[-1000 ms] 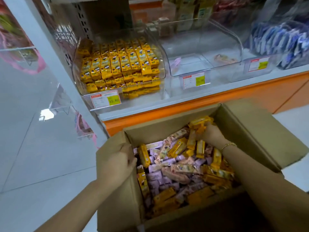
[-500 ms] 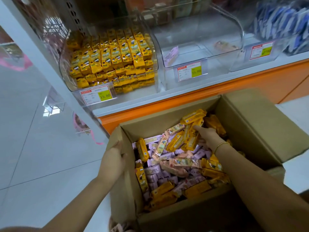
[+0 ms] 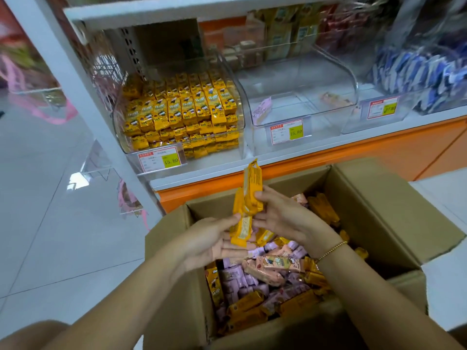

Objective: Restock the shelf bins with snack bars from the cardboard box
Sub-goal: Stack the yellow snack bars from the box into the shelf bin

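Progress looks partial: the left bin (image 3: 118,127) at the left end of the shelf (image 3: 227,170) is packed with stacked yellow bars (image 3: 182,109) in neat rows almost to its front lip. The middle bin (image 3: 303,79) just beside it holds almost nothing, only a pink bar (image 3: 262,110) leaning at its front left corner and a peach bar (image 3: 334,98) lying toward its back right. The right bin (image 3: 409,114), partly out of view, is piled with blue packets (image 3: 424,72). You can judge the yellow stock close to done and the middle bin the main work left, though its price tag (image 3: 286,131) is too small to tell you which flavour belongs there. The cardboard box (image 3: 394,205) stands open in front of the shelf's lower front edge and is far from empty: yellow, pink and peach bars lie loose and mixed across it. Your right hand (image 3: 285,218) pinches a small bunch of yellow snack bars (image 3: 249,198) between thumb and fingers, above the box's far edge. Your left hand (image 3: 209,242) lies palm-up beneath them, fingers straight, thumb touching the lowest bar. None of this bunch has reached a bin yet.
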A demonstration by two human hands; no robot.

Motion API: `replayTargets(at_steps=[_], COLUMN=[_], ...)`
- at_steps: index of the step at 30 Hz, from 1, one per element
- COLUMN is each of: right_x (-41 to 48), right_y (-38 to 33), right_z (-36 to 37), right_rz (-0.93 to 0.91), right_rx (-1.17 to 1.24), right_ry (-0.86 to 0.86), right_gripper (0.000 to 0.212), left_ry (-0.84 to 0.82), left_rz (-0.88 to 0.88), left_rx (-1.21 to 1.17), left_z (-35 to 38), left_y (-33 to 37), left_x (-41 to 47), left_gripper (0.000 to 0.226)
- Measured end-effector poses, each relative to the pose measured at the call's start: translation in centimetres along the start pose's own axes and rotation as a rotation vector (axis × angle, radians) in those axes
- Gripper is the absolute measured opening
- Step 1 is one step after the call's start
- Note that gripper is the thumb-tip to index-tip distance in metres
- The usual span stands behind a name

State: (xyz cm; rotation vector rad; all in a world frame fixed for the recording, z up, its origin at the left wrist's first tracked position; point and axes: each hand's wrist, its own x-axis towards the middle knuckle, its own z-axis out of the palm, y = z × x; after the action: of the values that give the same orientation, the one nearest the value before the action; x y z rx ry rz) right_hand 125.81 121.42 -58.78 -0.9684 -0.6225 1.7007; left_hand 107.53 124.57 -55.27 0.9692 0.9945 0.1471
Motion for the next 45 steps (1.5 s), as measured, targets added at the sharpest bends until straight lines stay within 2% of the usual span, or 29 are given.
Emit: replayTargets(at_steps=[2,3,5,7,9,13,17,21,24,28,31,33,37,41,45], right_x=[-0.2,-0.4,-0.9,-1.5,-2.0,-2.0,-1.7,-1.7,-1.4,-1.1,-0.8,-0.6,-0.2,0.1,0.5], right_y=[-0.8,-1.3,-2.4,-3.4,-4.0,-4.2,-4.1,-4.0,-3.7,-4.1,-4.5,-4.5,-4.4,-4.0,-3.5], right_z=[0.6,0.9,1.1,1.2,1.4,2.1,2.2,3.0,3.2,3.0,2.8,2.6,2.7,3.8,4.6], right_rz=[-0.049,-0.074,-0.142,-0.207,-0.26,-0.35,-0.416,-0.503,-0.57,-0.611,-0.62,-0.617,-0.624,-0.685,-0.641], right_rx=[0.04,0.044,0.01,-0.082,-0.246,-0.481,-0.59,-0.632,-0.788,-0.902,-0.953,-0.965,-0.996,-1.195,-1.371], right_ry=[-0.066,-0.069,-0.022,0.086,0.216,0.396,0.473,0.464,0.524,0.627,0.636,0.631,0.626,0.555,0.501], right_gripper=[0.07,0.073,0.061,0.043,0.036,0.031,0.033,0.039,0.04,0.031,0.03,0.03,0.032,0.041,0.055], left_ry=[-0.075,-0.086,-0.048,0.051,0.176,0.442,0.593,0.507,0.476,0.503,0.445,0.401,0.255,0.171,0.233], left_rz=[0.025,0.049,0.1,0.175,0.256,0.418,0.566,0.624,0.632,0.624,0.602,0.536,0.446,0.448,0.488], left_rx=[-0.009,-0.003,0.033,0.122,0.248,0.482,0.575,0.451,0.363,0.397,0.396,0.296,0.021,-0.052,-0.071], left_z=[-0.2,-0.2,-0.5,-0.7,-1.2,-2.2,-2.3,-1.6,-1.6,-3.1,-3.8,-3.8,-3.2,-2.7,-2.7], left_y=[1.2,1.8,2.5,3.1,3.9,4.7,5.0,5.7,6.3,7.2,7.5,7.6,8.3,8.7,8.8], left_x=[-0.6,-0.9,-1.1,-0.9,-0.9,-0.3,0.3,0.3,0.7,1.1,1.2,1.3,1.2,0.9,0.9], left_gripper=[0.045,0.047,0.045,0.031,0.021,0.046,0.043,0.046,0.029,0.023,0.026,0.03,0.023,0.017,0.037])
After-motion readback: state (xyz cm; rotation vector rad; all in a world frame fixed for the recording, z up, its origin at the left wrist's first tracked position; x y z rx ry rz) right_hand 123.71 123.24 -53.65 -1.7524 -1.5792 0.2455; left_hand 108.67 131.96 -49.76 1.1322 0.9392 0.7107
